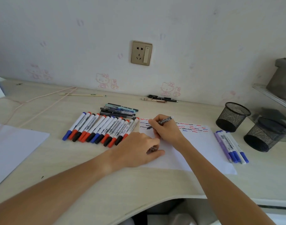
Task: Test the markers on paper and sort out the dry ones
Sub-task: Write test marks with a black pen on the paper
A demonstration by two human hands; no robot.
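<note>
Marker test under way on the sheet, pen tip at the scribble rows.

Nearest the desk's front edge, the left hand (139,150) lies on the paper (204,153), its fingers curled round something small and dark, probably the cap, though I cannot tell for sure. Just beyond it the right hand (165,129) pinches a grey marker (166,120) in a writing grip, barrel slanting up to the right and tip down to the left, touching the sheet by the coloured squiggles (192,127); the right hand is the nearer one to those lines. Left of the hands lies a fanned row of capped whiteboard markers (100,129), long axes running diagonally; a few blue-capped markers (231,146) lie at the paper's right edge. Toward the back edge sit more pens (119,110) and two mesh cups (233,116).
</note>
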